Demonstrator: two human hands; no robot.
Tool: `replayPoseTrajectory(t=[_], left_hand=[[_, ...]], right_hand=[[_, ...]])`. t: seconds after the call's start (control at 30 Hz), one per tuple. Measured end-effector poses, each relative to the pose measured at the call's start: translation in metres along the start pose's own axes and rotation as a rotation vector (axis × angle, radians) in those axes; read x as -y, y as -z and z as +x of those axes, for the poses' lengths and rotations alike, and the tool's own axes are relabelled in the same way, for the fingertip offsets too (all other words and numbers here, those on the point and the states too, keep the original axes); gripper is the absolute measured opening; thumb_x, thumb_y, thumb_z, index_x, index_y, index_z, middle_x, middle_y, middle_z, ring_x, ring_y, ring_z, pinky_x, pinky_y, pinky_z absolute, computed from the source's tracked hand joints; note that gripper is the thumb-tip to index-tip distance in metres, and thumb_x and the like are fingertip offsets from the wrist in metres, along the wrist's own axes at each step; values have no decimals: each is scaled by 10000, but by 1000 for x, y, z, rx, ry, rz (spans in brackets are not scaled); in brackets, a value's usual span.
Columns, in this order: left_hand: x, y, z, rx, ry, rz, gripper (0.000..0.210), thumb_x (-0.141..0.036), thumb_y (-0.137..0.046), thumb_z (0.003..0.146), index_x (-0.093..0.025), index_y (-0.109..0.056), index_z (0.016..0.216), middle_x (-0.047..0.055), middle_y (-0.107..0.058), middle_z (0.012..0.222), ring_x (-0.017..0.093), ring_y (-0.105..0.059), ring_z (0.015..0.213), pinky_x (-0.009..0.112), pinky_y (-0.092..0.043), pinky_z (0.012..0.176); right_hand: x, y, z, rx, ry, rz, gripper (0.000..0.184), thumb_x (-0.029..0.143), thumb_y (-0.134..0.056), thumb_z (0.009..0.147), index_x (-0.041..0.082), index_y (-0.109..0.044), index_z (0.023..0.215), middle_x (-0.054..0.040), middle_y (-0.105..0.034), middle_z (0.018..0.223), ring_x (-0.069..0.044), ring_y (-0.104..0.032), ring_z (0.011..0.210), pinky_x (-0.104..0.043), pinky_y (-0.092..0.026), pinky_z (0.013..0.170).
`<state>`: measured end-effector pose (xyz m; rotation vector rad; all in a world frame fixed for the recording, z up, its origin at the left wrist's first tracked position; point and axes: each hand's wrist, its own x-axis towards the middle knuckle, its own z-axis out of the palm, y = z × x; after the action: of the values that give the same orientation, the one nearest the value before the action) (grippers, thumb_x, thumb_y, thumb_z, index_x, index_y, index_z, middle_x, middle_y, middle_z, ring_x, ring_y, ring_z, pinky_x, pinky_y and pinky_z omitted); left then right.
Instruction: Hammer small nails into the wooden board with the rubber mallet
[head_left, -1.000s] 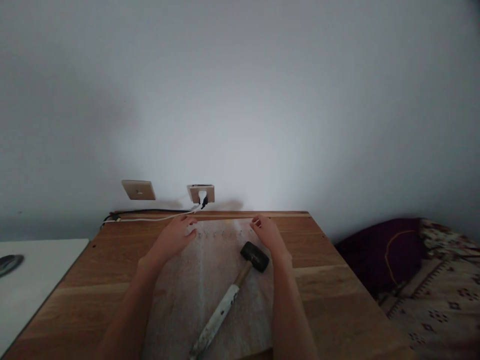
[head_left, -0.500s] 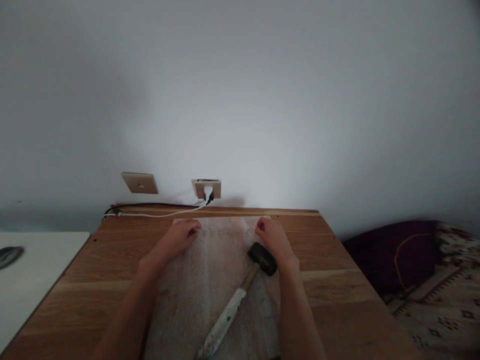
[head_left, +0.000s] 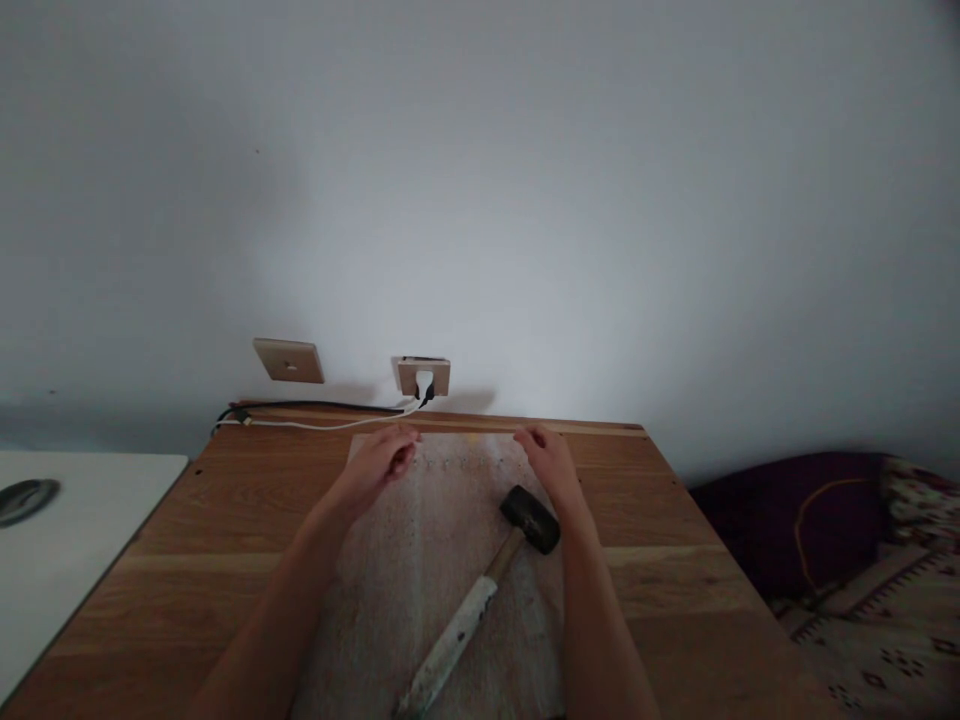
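A pale, worn wooden board lies on the wooden tabletop, with a row of small nails standing along its far end. My left hand is over the board's far left corner, beside the row, its fingers curled together. My right hand is over the far right corner, fingers bent inward. Anything pinched in either hand is too small or hidden to make out. A hammer with a black head lies slantwise on the board, its white-wrapped handle pointing toward me; neither hand grips it.
A wall socket with plugs and a blank wall plate sit behind the wooden tabletop. Black and white cables run along its back edge. A white surface is on the left; purple fabric on the right.
My left hand has lifted and turned slightly, shifting a little right. My right hand has moved slightly toward the board's far edge. The hammer stays put; the view has shifted a little.
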<state>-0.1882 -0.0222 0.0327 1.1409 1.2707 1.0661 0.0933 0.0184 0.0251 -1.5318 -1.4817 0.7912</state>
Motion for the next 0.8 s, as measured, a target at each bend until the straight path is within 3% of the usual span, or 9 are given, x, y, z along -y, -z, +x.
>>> replayPoseTrajectory(t=[0.07, 0.13, 0.27, 0.4, 0.53, 0.67, 0.73, 0.8], left_hand=[[8, 3, 2, -91, -52, 382, 227, -424, -613, 820, -198, -632, 820, -34, -499, 606, 148, -464, 566, 273, -319, 572], [17, 7, 4, -121, -106, 679, 176, -383, -638, 820, -209, -648, 840, -28, -533, 604, 178, -527, 613, 289, -339, 618], [25, 10, 5, 8, -155, 859, 154, -346, -600, 892, -216, -672, 934, -6, -634, 698, 198, -603, 684, 297, -385, 674], [22, 10, 5, 112, -196, 966, 115, -277, -559, 933, -219, -657, 951, 37, -715, 883, 224, -659, 832, 311, -425, 749], [22, 6, 3, 140, -223, 1091, 86, -249, -522, 964, -214, -601, 958, 83, -723, 1012, 264, -667, 954, 344, -437, 812], [21, -2, 2, -31, -210, 907, 155, -324, -533, 966, -218, -551, 854, 54, -661, 822, 243, -628, 807, 333, -421, 735], [17, -7, 3, -107, -170, 588, 190, -317, -543, 930, -217, -514, 771, 14, -577, 709, 191, -564, 686, 293, -393, 651], [13, -10, 4, -67, -52, 141, 199, -339, -537, 896, -215, -494, 747, -29, -473, 637, 132, -433, 537, 254, -322, 535]], right_hand=[[0, -4, -5, 28, -21, -95, 235, 382, -780, 750, 224, -640, 648, -18, -598, 625, -210, -590, 707, -303, -461, 668], [1, -8, -10, 55, -51, -159, 230, 251, -815, 701, 233, -613, 592, -22, -598, 607, -242, -614, 776, -340, -465, 774], [6, -13, -15, 76, -94, -170, 262, 109, -752, 707, 237, -575, 562, -19, -581, 585, -246, -618, 791, -351, -445, 829], [15, -13, -10, 42, -93, -16, 189, 135, -716, 724, 232, -593, 619, 7, -540, 580, -198, -584, 713, -288, -443, 715], [28, -5, -4, 22, -71, 306, 208, 388, -634, 814, 242, -539, 699, 46, -470, 587, -128, -416, 490, -237, -339, 464], [40, 7, -5, 68, -43, 545, 316, 550, -544, 797, 259, -453, 710, 82, -344, 593, -94, -249, 421, -211, -233, 365], [42, 7, -6, 87, -34, 554, 331, 568, -541, 787, 260, -443, 712, 84, -333, 599, -91, -238, 424, -206, -218, 362], [42, 1, -8, 103, -33, 485, 341, 574, -540, 811, 257, -466, 710, 77, -370, 589, -94, -262, 421, -213, -214, 371]])
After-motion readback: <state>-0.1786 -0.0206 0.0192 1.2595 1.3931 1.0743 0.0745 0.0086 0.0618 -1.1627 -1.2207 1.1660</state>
